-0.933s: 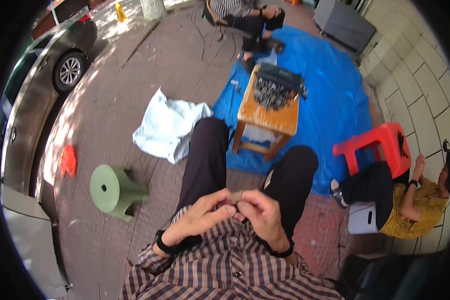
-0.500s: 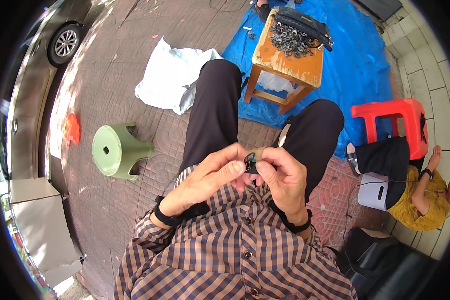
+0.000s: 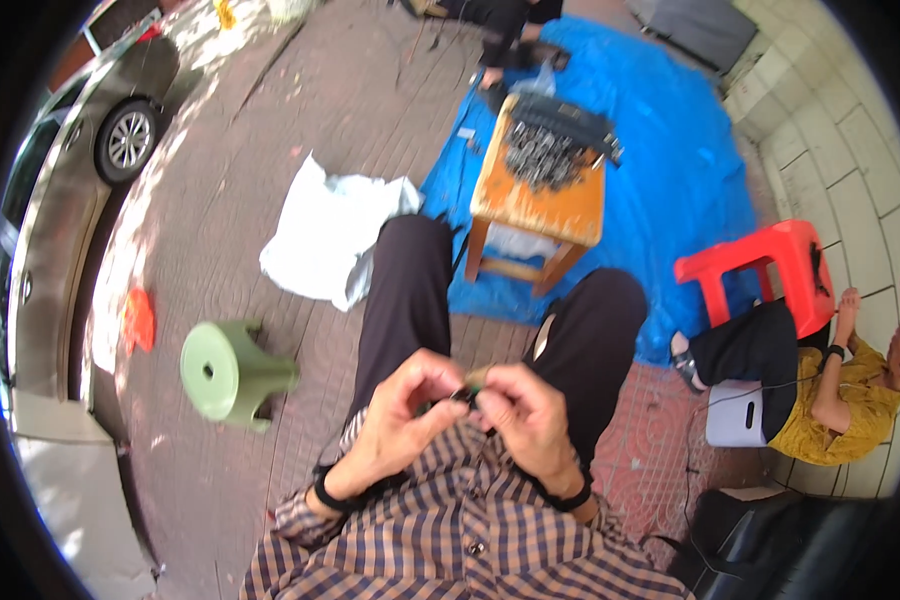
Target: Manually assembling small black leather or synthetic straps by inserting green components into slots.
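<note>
Over my lap, between my knees, my two hands meet fingertip to fingertip. My left hand [image 3: 406,408] is closed, its thumb and forefinger pinching a small black piece [image 3: 462,396]. My right hand [image 3: 526,412] is closed on the same piece from the other side, thumb against fingers. A bit of tan and green shows at the fingertips. Blur and the fingers hide the piece's exact shape. Beyond my knees, a wooden stool [image 3: 530,205] bears a pile of small dark rings or buckles [image 3: 542,156] and a black pouch [image 3: 570,122].
A blue tarp [image 3: 670,150] lies under the wooden stool. A white plastic bag [image 3: 320,235] and a green stool [image 3: 210,370] are on my left. At right are a red stool [image 3: 800,265] and a seated person in yellow [image 3: 840,410]. A car [image 3: 55,220] stands far left.
The view has tilted, so the stool and my knees sit lower and another person's legs show at the top. My hands stay together; my left fingers have bent more around the piece.
</note>
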A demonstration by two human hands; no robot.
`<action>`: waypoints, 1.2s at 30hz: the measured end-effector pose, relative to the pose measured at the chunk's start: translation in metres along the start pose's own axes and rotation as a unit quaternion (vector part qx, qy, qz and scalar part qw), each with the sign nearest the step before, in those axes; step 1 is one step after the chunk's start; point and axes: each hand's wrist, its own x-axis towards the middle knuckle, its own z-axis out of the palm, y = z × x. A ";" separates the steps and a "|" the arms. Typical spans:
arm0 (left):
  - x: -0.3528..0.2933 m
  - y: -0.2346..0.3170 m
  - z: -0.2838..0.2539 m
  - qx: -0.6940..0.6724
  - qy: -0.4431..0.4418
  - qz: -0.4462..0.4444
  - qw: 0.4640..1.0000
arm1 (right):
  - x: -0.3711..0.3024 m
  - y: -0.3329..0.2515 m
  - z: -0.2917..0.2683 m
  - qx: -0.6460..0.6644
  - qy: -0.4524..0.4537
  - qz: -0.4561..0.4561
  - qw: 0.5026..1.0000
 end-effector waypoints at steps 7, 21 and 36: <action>-0.010 0.009 0.009 0.046 -0.007 0.044 0.998 | -0.008 0.010 0.000 0.035 -0.049 -0.010 0.998; -0.001 0.011 -0.001 0.045 -0.068 0.050 0.995 | -0.001 0.010 -0.002 0.011 -0.006 -0.051 0.999; -0.007 0.000 0.000 -0.059 -0.065 -0.008 0.996 | -0.010 0.005 0.004 0.049 0.044 0.005 0.998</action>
